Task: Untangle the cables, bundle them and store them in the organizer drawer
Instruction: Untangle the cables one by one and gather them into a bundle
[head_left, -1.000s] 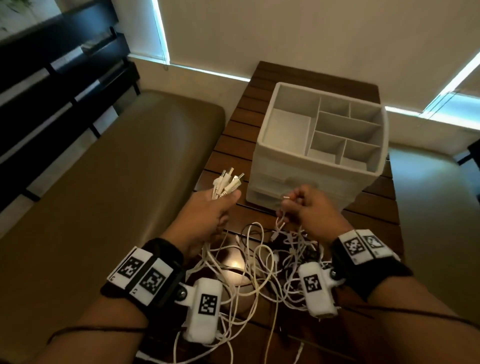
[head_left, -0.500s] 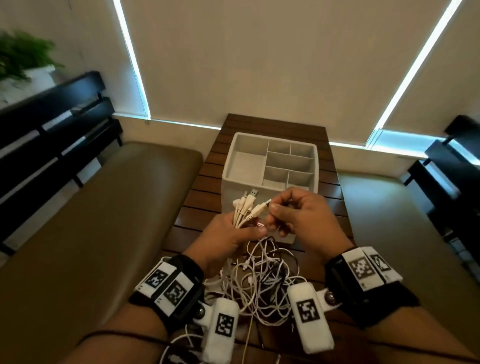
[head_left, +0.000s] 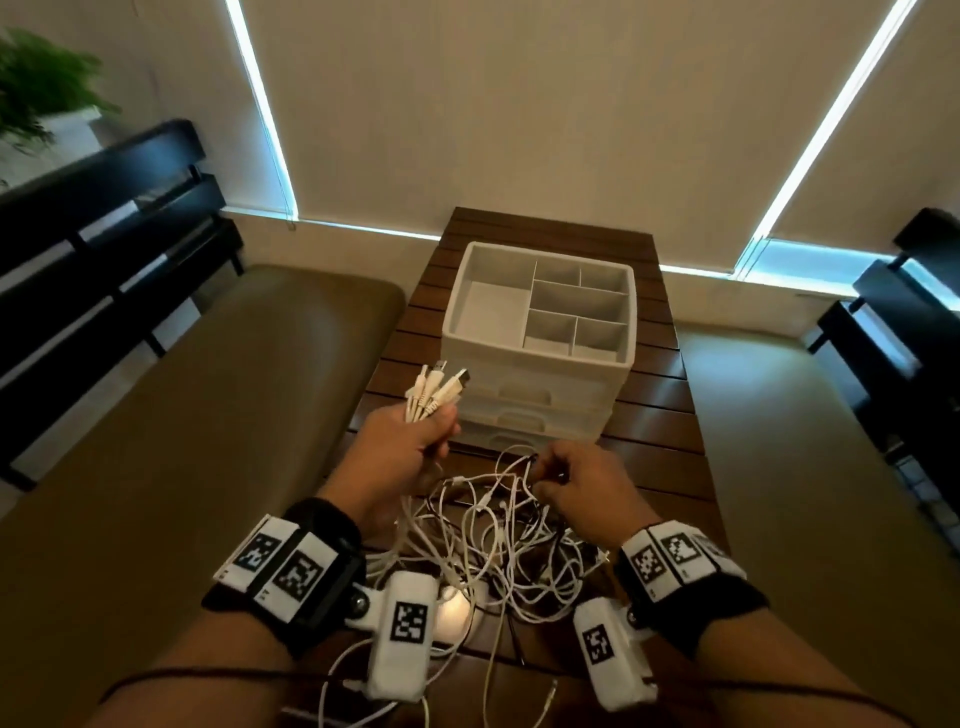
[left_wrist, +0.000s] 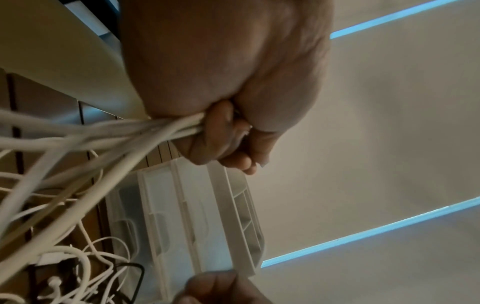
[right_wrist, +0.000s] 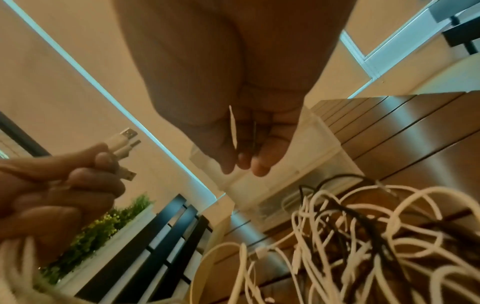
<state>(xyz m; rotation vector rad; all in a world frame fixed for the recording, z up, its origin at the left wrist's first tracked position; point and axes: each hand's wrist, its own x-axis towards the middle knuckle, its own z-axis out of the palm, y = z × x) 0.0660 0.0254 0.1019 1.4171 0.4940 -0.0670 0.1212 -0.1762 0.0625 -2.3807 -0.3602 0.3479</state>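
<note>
Midway through the untangling step, the left hand (head_left: 400, 457) grips a fistful of white plug ends (head_left: 436, 392), their connectors fanned upward in front of the organizer (head_left: 540, 332), while the cords trail down into the tangle of cables (head_left: 493, 545) heaped on the desk (head_left: 670, 431). The right hand (head_left: 582, 488) reaches into the top of that heap with fingers curled; the right wrist view shows a thin pale strand and a dark one running across its fingers (right_wrist: 259, 162), though whether they are truly pinched cannot be told. Against the frame half a second earlier, the right hand is lower: it then met the left hand at the raised plugs, and it now sits at the pile, apart from them. The left hand holds its bunch much as it did. The organizer's drawers (head_left: 530, 410) look closed, and its top compartments hold nothing, so bundling and storing appear not yet begun. By the look of it, the next move calls for finding another loose end in the heap and drawing it free slowly, since the white loops cross a black cord (right_wrist: 345, 207) and a hard pull could tighten the knot.
</note>
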